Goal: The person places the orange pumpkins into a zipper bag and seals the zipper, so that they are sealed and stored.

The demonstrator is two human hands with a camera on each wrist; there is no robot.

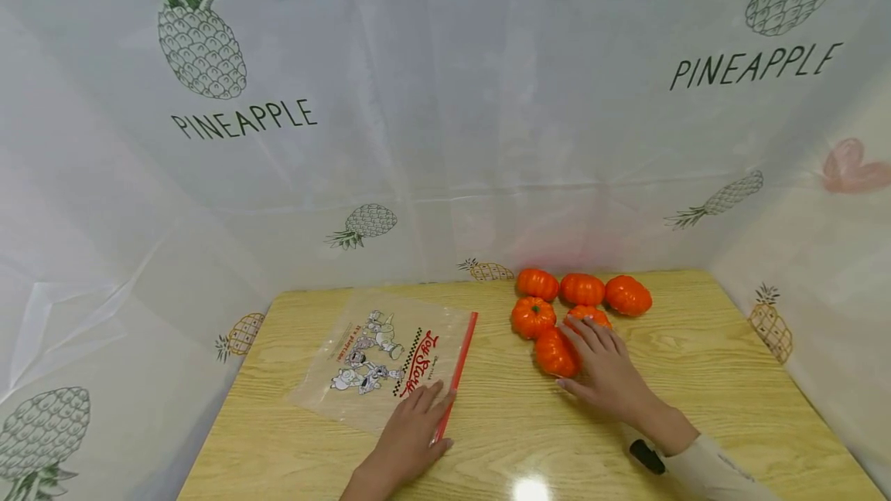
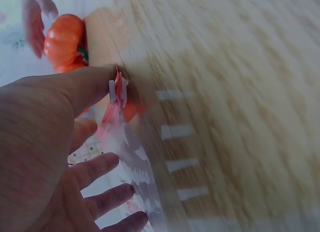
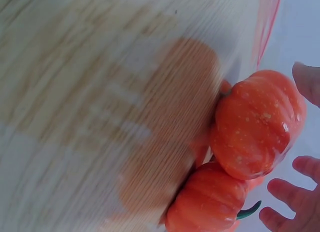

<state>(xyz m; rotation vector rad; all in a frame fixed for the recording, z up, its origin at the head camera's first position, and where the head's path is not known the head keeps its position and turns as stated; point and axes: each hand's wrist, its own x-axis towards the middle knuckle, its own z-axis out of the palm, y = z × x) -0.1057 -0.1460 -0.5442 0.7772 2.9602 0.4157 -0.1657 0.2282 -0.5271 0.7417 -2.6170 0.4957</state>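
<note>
A clear zip bag [image 1: 411,366] with a "Toy Story" print and a red zip strip [image 1: 462,354] lies flat on the table. My left hand [image 1: 411,435] rests at the bag's near corner, its fingers spread; in the left wrist view the thumb is beside the zip's end [image 2: 119,91]. Several small orange pumpkins sit right of the bag. My right hand [image 1: 609,373] is over the nearest pumpkin [image 1: 555,352], thumb on its near side. In the right wrist view its fingers [image 3: 282,192] are spread around that pumpkin [image 3: 260,124], apart from it. Another pumpkin [image 1: 588,315] is partly hidden behind the hand.
Three pumpkins stand in a row by the back edge, the middle one [image 1: 583,289] between two others. One with a green stem [image 1: 534,318] sits in front. A pineapple-printed sheet [image 1: 445,138] hangs behind the wooden table [image 1: 703,377].
</note>
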